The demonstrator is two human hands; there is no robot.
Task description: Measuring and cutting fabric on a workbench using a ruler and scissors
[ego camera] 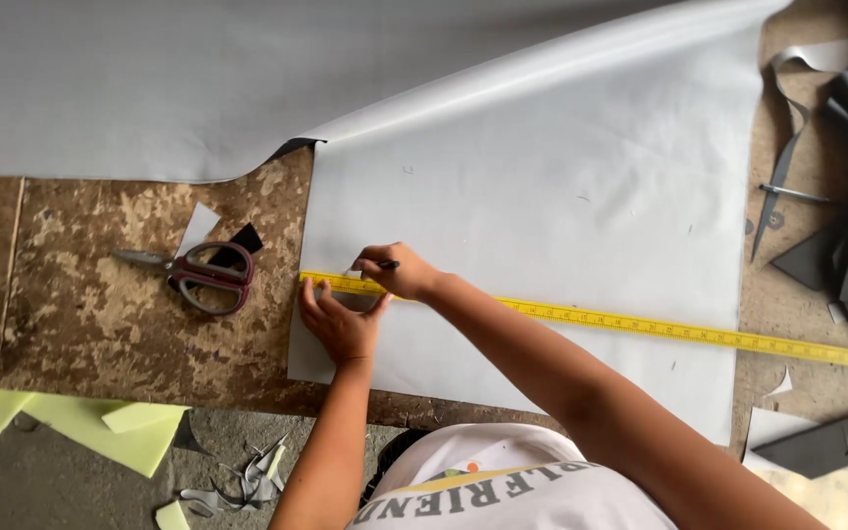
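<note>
The right hand (399, 272) pinches a small dark pen (388, 264), I think, its tip by the yellow tape measure (640, 324). The left hand (338, 322) lies flat and open, pressing the tape's end onto the grey sheet (542, 196) in the middle. Red-handled scissors (198, 275) lie left on the worn table (100, 294).
</note>
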